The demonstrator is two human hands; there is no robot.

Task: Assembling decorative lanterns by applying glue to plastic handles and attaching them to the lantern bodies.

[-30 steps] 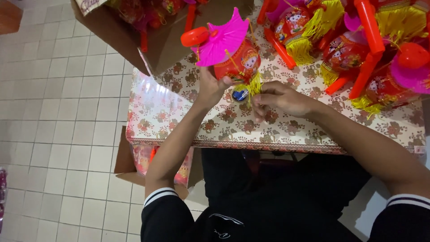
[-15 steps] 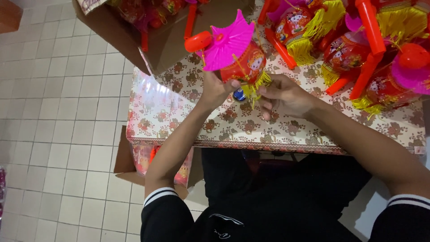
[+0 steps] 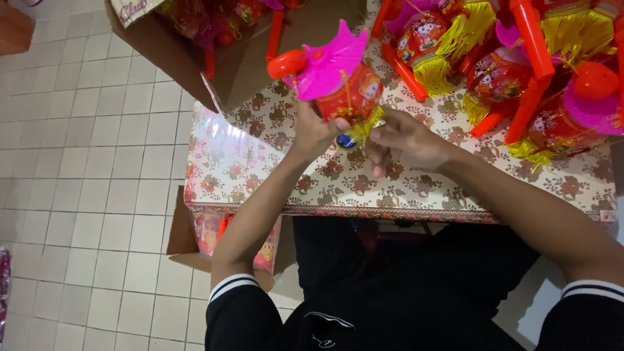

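My left hand (image 3: 318,132) grips a red toy lantern (image 3: 351,94) with a pink scalloped top, a yellow fringe and an orange-red handle knob at its upper left. I hold it upright just above the flowered tablecloth (image 3: 260,156). My right hand (image 3: 406,140) is at the lantern's underside, fingers pinched around a small blue part (image 3: 346,140) at its base. Both forearms reach in from below in black sleeves with white cuff stripes.
Several finished red lanterns (image 3: 507,71) with yellow fringes and red handles lie across the table's far right. An open cardboard box (image 3: 214,58) with more lantern parts stands at the table's upper left. Another box (image 3: 195,247) sits under the table. White tiled floor lies to the left.
The lantern has risen and turned more upright in my left hand. My right hand has moved in closer to its base.
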